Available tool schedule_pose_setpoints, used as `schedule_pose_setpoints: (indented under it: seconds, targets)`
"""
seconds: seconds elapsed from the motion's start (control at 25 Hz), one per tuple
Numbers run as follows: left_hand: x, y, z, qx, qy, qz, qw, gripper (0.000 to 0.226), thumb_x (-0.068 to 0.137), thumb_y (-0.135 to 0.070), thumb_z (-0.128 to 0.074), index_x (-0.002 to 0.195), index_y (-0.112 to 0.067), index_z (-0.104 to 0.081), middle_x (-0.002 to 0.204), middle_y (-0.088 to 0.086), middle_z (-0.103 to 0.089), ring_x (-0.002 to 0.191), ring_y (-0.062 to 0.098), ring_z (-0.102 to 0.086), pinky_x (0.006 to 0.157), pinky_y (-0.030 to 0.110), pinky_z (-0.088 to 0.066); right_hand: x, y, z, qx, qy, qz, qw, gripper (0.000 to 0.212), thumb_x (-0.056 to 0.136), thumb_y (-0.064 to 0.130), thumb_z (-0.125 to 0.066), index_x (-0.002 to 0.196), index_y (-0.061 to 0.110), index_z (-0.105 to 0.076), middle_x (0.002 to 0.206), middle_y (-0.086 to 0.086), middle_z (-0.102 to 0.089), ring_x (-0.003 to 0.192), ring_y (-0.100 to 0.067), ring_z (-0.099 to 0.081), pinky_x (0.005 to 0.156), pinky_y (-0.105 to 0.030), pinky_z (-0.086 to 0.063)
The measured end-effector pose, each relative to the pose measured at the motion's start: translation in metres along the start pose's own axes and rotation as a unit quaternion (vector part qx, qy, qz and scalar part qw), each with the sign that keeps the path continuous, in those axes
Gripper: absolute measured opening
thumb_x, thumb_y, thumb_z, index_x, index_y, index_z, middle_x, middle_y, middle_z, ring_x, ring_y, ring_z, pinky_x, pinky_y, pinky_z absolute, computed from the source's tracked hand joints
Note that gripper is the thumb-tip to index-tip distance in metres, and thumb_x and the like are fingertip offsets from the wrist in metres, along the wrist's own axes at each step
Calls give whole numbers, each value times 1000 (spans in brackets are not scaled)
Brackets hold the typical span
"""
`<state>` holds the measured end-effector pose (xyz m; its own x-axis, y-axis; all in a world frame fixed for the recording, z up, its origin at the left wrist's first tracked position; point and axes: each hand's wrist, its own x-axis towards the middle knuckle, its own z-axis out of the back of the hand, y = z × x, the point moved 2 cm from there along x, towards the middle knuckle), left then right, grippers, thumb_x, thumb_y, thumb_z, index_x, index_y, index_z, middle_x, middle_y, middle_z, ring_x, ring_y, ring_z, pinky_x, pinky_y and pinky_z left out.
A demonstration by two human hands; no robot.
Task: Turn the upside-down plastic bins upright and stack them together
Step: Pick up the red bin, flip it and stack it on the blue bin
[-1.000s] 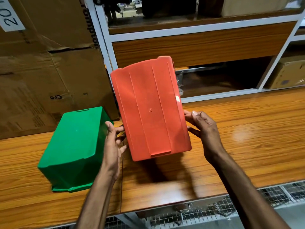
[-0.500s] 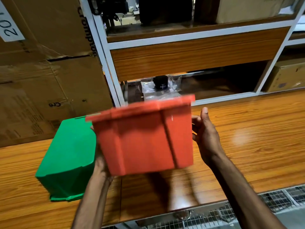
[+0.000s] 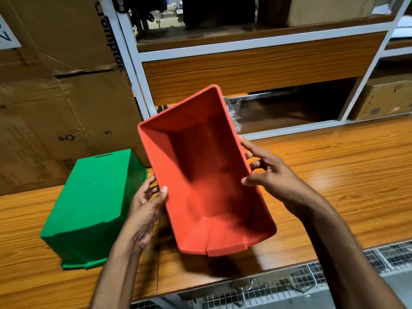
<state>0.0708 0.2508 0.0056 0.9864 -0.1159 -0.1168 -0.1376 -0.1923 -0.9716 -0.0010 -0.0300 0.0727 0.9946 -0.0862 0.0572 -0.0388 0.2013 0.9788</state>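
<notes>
Red bin (image 3: 207, 175) is up off the desk (image 3: 334, 175), open side facing us, tilted. Left hand (image 3: 145, 208) grips its left wall, thumb over the rim; right hand (image 3: 267, 177) pinches the right rim. Green bin (image 3: 91, 208) sits upside down on the desk, just left.

Two plastic bins show: one red bin (image 3: 207, 175) and one green bin (image 3: 93, 204). Two hands are in view, one left hand (image 3: 145, 210) and one right hand (image 3: 272, 181). There is one wooden table (image 3: 334, 175), one shelf rack (image 3: 245, 44), and cardboard boxes (image 3: 55, 108) in three spots
</notes>
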Motion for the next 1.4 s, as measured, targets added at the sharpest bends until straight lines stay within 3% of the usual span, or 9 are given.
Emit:
schedule_pose_setpoints:
  seconds: [0.12, 0.36, 0.52, 0.64, 0.76, 0.92, 1.04, 1.2, 1.4]
  targets:
    - [2, 11, -2, -25, -36, 2, 999, 34, 96, 4, -56, 117, -22, -60, 108, 5, -68, 73, -3, -71, 63, 18, -59, -13, 13, -6, 17, 34, 24, 999, 92, 77, -14, -76, 144, 46, -55, 107, 5, -49, 85, -11, -48, 79, -25, -52]
    - [-1, 27, -6, 6, 12, 47, 999, 55, 98, 0, -58, 146, -26, -49, 117, 2, -72, 82, -3, -72, 68, 22, -59, -25, 21, -22, 58, -29, 51, 997, 72, 71, -16, -81, 133, 19, -68, 98, 2, -59, 79, -9, -52, 72, -19, -51]
    - [-5, 18, -3, 33, 45, 50, 997, 69, 91, 9, -61, 147, -30, -48, 130, 7, -70, 91, 4, -72, 82, 31, -58, -30, 9, -13, 44, -117, 25, 992, 68, 74, -22, -69, 128, 19, -68, 97, 0, -56, 77, -10, -50, 69, -25, -50]
    - [-10, 2, -6, 60, 72, 28, 995, 75, 83, 13, -67, 143, -28, -50, 121, 6, -67, 90, 7, -70, 72, 27, -60, -41, -9, 1, 50, -171, 4, 984, 65, 74, -25, -59, 124, 17, -67, 96, -3, -57, 72, -8, -49, 61, -29, -46]
    - [-14, -10, -13, 84, 104, -23, 991, 80, 69, 6, -83, 134, -33, -58, 110, 0, -68, 92, 16, -66, 81, 36, -57, -58, -30, 11, 59, -219, -19, 974, 66, 76, -27, -56, 123, 18, -64, 98, -7, -56, 75, -13, -49, 60, -31, -46]
    - [-19, -16, -31, 90, 139, -70, 984, 73, 72, 14, -80, 128, -29, -61, 98, -1, -62, 73, 4, -61, 73, 24, -55, -80, -46, 14, 59, -262, -42, 962, 73, 79, -28, -54, 117, 33, -62, 95, -1, -58, 68, 0, -54, 60, -19, -52]
    - [-20, -15, -49, 84, 163, -72, 980, 68, 76, 19, -73, 131, -20, -61, 99, 5, -59, 64, 1, -55, 65, 19, -52, -98, -57, 17, 37, -277, -68, 958, 77, 83, -25, -54, 120, 42, -60, 97, -2, -56, 75, -7, -56, 68, -24, -53]
    - [-17, -1, -82, 92, 211, -60, 971, 68, 78, 21, -68, 134, -17, -60, 106, 11, -60, 72, 5, -55, 69, 16, -51, -140, -68, 31, 107, -306, -114, 939, 73, 82, -28, -53, 131, 26, -56, 102, -12, -58, 74, -12, -56, 63, -20, -55]
    - [-47, 24, -161, 82, 296, -10, 952, 62, 81, 17, -70, 123, -28, -64, 112, 11, -61, 83, 14, -56, 72, 23, -53, -211, -72, 85, 181, -382, -133, 897, 67, 81, -29, -48, 125, 19, -60, 108, -16, -61, 83, -22, -58, 58, -23, -53]
